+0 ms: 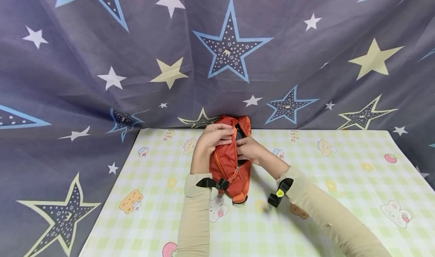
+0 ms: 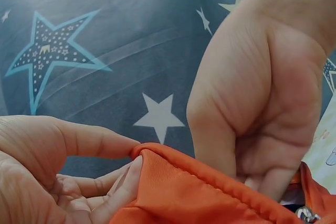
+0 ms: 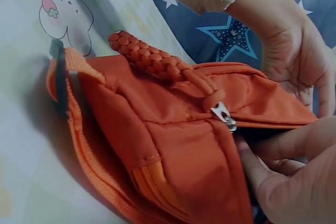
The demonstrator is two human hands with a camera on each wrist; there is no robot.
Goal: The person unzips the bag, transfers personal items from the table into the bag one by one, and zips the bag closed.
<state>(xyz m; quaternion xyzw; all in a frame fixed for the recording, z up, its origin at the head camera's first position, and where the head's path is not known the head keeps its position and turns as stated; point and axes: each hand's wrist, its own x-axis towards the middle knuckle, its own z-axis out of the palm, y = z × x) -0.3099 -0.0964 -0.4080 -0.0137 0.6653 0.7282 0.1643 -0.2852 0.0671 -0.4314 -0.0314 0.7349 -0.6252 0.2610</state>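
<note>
An orange-red zippered fabric bag (image 1: 228, 151) lies at the back of the table, its zip undone and the dark inside showing. My left hand (image 1: 215, 136) pinches the bag's upper edge between thumb and fingers; the left wrist view has the fold of cloth (image 2: 157, 163) in that grip. My right hand (image 1: 250, 150) reaches into the opening from the right. Its fingertips are hidden inside, so I cannot tell what they hold. A metal zip slider (image 3: 224, 116) with a braided orange pull (image 3: 149, 56) sits at the near end of the opening.
Under the bag is a green-checked tablecloth (image 1: 326, 219) with cartoon prints. A dark star-patterned curtain (image 1: 217, 94) hangs right behind the bag. A strap with a black end piece (image 3: 60, 80) lies along the bag's side.
</note>
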